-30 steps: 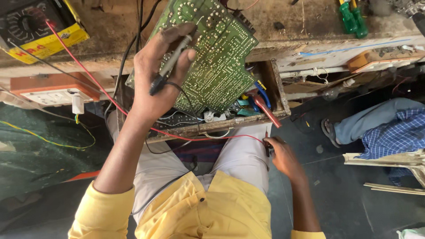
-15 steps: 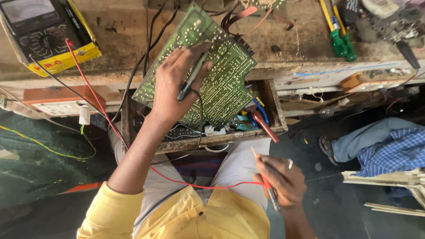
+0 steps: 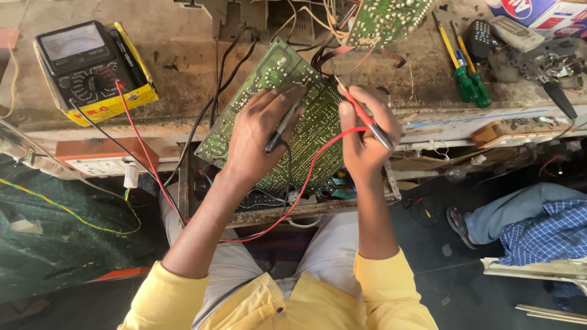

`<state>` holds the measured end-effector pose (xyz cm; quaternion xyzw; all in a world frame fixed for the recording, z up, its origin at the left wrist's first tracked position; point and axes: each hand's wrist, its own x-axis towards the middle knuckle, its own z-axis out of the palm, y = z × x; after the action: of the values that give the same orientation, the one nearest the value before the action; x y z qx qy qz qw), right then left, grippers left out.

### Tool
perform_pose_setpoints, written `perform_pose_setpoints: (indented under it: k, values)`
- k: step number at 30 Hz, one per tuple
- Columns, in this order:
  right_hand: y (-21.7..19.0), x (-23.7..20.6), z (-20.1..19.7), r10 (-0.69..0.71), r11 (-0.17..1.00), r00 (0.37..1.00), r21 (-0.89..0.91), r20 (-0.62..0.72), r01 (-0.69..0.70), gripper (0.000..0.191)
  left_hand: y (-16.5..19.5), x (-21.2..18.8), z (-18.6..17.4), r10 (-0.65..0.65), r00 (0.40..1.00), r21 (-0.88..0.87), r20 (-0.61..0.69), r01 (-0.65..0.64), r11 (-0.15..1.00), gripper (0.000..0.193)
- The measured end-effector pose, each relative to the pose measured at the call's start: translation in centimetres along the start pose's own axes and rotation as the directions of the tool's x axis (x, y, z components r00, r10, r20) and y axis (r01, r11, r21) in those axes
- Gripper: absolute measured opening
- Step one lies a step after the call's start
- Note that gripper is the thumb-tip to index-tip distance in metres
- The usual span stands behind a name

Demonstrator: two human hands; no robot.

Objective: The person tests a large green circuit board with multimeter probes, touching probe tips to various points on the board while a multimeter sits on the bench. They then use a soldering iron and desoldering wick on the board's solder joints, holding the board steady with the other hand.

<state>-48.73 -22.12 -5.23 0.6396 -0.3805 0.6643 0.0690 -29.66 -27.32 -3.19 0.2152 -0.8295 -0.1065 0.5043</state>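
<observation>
From the head view, both probes are already in the hands and up at the green circuit board [image 3: 287, 122], so testing looks under way, though whether any reading is taken I cannot tell. The left hand [image 3: 260, 137] lies closed on the board, gripping one black probe [image 3: 282, 127]. The right hand [image 3: 364, 137], just beside it, is closed around one red probe [image 3: 362, 115], tip near the board's upper edge. One yellow-cased multimeter [image 3: 92, 70] sits on the counter [image 3: 183, 67] well left of the left hand. Two green-handled screwdrivers [image 3: 468, 79] lie to the right, past the right hand.
</observation>
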Motion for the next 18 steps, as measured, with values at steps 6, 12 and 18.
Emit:
perform_pose_setpoints:
  k: [6,12,18]
  values:
    - [2.3,-0.3,1.6,0.083,0.996,0.996,0.03,0.035,-0.084,0.018,-0.9,0.3,0.6,-0.005,1.0,0.016,-0.006,0.005,1.0,0.03]
    - [2.9,-1.0,2.5,0.145,0.989,0.989,0.043,-0.008,-0.145,0.017,-1.5,0.3,1.0,-0.028,1.0,0.025,-0.009,0.028,0.999,0.03]
    - [3.0,-1.2,2.9,0.054,0.997,0.999,-0.058,0.009,-0.053,0.016,-1.9,-0.1,1.2,-0.007,0.999,0.02,-0.036,0.008,1.0,0.032]
